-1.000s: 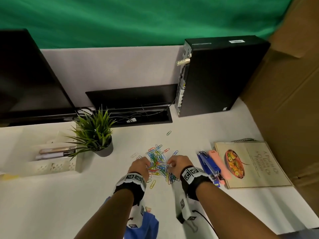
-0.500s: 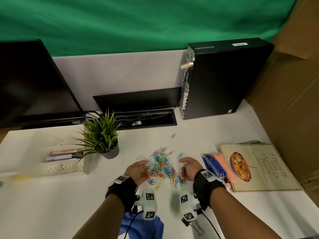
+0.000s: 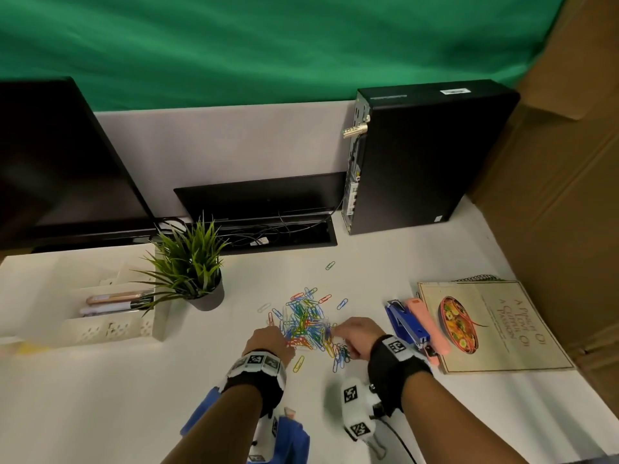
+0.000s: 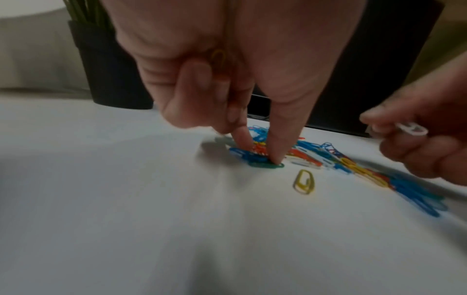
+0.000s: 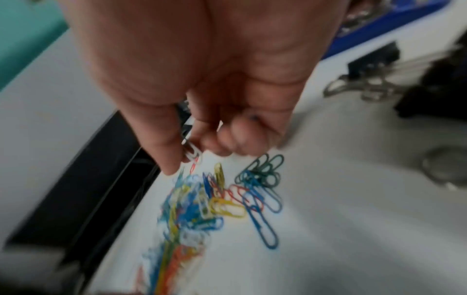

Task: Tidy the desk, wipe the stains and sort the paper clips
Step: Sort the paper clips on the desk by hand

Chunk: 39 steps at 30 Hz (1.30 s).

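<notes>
A heap of coloured paper clips [image 3: 306, 324] lies mid-desk. My left hand [image 3: 269, 339] is at its near left edge. Thumb and forefinger [image 4: 257, 149] press down on a green clip [image 4: 265, 165], and the curled fingers keep a yellow clip [image 4: 218, 57] against the palm. My right hand [image 3: 355, 333] hovers at the heap's near right edge and pinches a white clip [image 5: 192, 152] between thumb and forefinger. Below it lies a small bunch of blue and green clips [image 5: 262, 175]. One yellow clip [image 4: 304, 181] lies apart, nearer me.
A potted plant [image 3: 204, 293] and a white organiser tray [image 3: 110, 329] stand to the left. To the right are a blue stapler [image 3: 407, 324], a pink stapler [image 3: 425, 323] and a cookbook [image 3: 492, 326]. A blue cloth [image 3: 291, 440] lies by my left forearm. A computer tower [image 3: 418, 155] stands behind.
Half a second ago my hands were spread on either side of the heap. Both have since moved in to its near edge, and the right one now pinches a white clip.
</notes>
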{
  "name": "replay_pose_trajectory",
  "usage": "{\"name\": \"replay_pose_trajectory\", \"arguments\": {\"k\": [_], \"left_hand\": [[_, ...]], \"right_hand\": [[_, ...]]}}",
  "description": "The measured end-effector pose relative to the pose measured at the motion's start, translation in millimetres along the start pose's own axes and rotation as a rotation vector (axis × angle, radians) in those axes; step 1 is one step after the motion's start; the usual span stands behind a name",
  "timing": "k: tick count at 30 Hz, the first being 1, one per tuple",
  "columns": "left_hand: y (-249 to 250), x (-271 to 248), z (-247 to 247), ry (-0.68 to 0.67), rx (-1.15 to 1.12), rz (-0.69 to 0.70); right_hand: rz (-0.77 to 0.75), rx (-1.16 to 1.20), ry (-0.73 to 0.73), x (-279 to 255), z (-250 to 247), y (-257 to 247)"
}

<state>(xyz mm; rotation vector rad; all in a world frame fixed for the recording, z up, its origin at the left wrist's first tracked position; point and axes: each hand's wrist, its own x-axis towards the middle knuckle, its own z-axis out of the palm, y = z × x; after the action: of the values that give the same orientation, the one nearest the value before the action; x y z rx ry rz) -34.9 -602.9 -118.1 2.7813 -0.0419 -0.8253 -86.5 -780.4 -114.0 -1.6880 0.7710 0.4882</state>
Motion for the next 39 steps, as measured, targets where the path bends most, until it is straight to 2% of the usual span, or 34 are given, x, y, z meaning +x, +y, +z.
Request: {"name": "replay_pose_trajectory", "arguments": {"k": [2,3,4,7,8,11,15,18,19,23,24,26,27,29,31,32,34,36,38,39], "left_hand": [[4,0,1,-0.008,0.017,0.0],[5,-1,2,-0.016,0.027,0.001],[6,-1,3,-0.02,0.023,-0.002],[5,0,4,-0.015,-0.021,-0.005],[5,0,5,-0.01,-0.05,-0.005],[0,4,2,-0.042,-0.199,-0.02],[-9,5,-1,-0.083,-0.734,-0.12],[-13,6,-4,-0.1,-0.895,-0.149],[-15,6,-4,-0.101,-0.93,-0.153],[-18,2,-4,-0.083,-1.043,-0.133],[-17,1,-4,-0.094,-1.024,-0.123],[-14,0,-2,-0.113,-0.813,-0.044],[-11,-2,-1,-0.101,-0.63,0.018],[-8,-9,-1,-0.066,-0.268,0.113],[-5,-14,1,-0.095,-0.056,0.145],[-3,-15,2,-0.101,0.013,0.157],[3,-15,3,-0.094,0.096,0.163],[8,-15,4,-0.085,0.135,0.147],[12,-15,7,-0.101,0.153,0.121],[14,-15,8,-0.104,0.159,0.115]], "right_hand": [[0.073,0.289,0.006,0,-8,2],[0.073,0.292,0.014,-1,-12,3],[0.054,0.189,0.027,-2,-15,4],[-0.1,-0.441,0.087,-7,-19,10],[-0.129,-0.572,0.097,-9,-18,12],[-0.191,-0.814,0.1,-6,-11,16],[-0.175,-0.885,0.073,-5,-7,11],[-0.112,-0.709,0.008,-8,-11,6],[-0.08,-0.551,-0.013,-10,-14,6],[0.091,0.359,-0.1,-14,-20,9],[0.097,0.457,-0.104,-14,-22,10],[0.065,0.391,-0.082,-14,-22,13],[0.024,0.218,-0.053,-13,-21,14],[-0.092,-0.313,0.016,-11,-19,14],[-0.17,-0.747,0.066,-10,-14,15],[-0.171,-0.857,0.09,-8,-11,17],[-0.161,-0.954,0.112,-8,-6,16],[-0.128,-0.988,0.064,-10,-3,13],[-0.089,-0.874,0.026,-12,-4,13],[-0.053,-0.7,0.03,-13,-6,14]]}}
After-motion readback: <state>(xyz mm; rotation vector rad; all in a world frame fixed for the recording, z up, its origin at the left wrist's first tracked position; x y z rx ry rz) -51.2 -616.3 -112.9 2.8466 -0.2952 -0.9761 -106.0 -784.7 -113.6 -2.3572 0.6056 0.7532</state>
